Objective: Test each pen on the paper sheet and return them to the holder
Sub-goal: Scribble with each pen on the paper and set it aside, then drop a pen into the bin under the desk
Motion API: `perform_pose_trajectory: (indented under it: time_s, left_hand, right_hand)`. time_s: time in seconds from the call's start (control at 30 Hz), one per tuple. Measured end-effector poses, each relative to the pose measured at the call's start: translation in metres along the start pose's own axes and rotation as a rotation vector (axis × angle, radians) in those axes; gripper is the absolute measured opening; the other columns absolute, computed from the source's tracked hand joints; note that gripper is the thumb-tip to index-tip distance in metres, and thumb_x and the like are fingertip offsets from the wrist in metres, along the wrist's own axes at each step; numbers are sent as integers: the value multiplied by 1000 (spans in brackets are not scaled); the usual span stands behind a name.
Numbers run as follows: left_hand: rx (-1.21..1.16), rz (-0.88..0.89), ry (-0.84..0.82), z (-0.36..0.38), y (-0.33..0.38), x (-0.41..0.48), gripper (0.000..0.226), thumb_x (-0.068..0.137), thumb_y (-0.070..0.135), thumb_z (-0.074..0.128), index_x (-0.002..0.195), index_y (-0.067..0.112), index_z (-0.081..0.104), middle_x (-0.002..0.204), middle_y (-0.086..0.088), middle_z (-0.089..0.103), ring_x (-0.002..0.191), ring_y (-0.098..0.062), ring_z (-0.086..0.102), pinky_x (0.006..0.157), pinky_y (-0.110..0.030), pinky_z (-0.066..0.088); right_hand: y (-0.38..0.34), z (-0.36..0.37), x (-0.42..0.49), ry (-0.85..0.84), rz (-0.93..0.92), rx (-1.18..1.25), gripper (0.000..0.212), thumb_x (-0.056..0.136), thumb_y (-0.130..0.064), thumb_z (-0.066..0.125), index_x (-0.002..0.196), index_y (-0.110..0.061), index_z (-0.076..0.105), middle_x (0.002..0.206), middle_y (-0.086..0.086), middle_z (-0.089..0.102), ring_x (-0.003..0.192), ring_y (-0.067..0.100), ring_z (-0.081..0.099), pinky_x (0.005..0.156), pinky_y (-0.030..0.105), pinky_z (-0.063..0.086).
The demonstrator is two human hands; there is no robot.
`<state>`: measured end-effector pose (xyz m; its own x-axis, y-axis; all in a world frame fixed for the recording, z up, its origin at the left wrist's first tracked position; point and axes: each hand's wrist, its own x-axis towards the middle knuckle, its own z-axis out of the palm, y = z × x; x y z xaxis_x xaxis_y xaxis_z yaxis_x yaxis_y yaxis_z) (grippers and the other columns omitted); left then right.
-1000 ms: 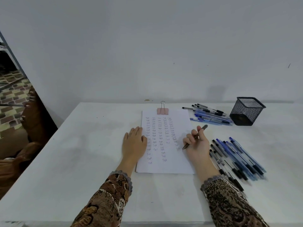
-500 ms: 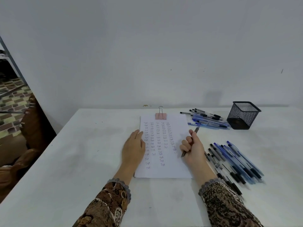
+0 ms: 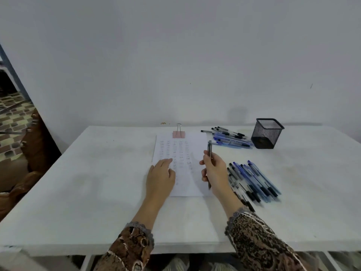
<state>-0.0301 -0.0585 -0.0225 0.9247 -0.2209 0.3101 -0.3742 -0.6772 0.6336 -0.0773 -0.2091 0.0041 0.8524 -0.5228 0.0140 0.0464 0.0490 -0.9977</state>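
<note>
**Pen lifted off the page**

The right fingers [image 3: 205,155] curl round a dark pen [image 3: 210,148], grasping it at mid-barrel. Half a second ago the pen slanted in a writing grip with its tip down on the page. Now it has swung to run almost straight from 12 to 6 o'clock, its upper end clear above the fingers and its tip showing below the palm. Whether the tip touches the page cannot be told. The right hand [image 3: 214,171] has risen from its resting place and hangs over the right edge of the paper sheet [image 3: 195,141], wrist angled back toward 5 o'clock into a patterned sleeve [image 3: 257,241].

The left hand [image 3: 161,175] stays where it was, fingers released and laid flat, pressing the sheet's left edge onto the white surface [image 3: 97,173].

The sheet carries columns of small written marks, and a pink binder clip [image 3: 178,133] grips its top edge at 12 o'clock. Just beside the right hand at 3 o'clock lies a near pile of pens [image 3: 254,180], blue and black. At 1 o'clock a far pile of pens [image 3: 230,139] lies beside the black mesh holder [image 3: 266,133], which stands upright.
</note>
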Motion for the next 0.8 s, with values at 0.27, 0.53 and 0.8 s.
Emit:
perform_pose_trajectory:
  time_s: [0.27,0.53,0.8]
  left_hand:
    - [-412,-42,-72,18,77,-113,40,95,10,40,133,19,47,134,9,48,123,0,39,104,-16,28]
    - [-470,100,-250,73,120,-234,37,94,8,46,129,21,51,121,25,46,110,26,37,91,6,26]
    - [-346,42,-873,189,104,-308,45,96,13,41,139,28,38,132,-5,53,86,-5,59,70,-10,45]
  right_hand:
    - [4,-71,-110,59,-42,-83,15,94,-13,52,105,-18,61,79,2,64,55,13,58,47,26,48]
    - [59,-175,-217,336,84,-101,16,93,-15,54,93,-28,63,73,6,66,59,19,61,54,33,53]
    - [192,-265,-280,715,410,-255,9,92,-19,55,91,-18,65,81,-1,69,82,17,64,67,24,46]
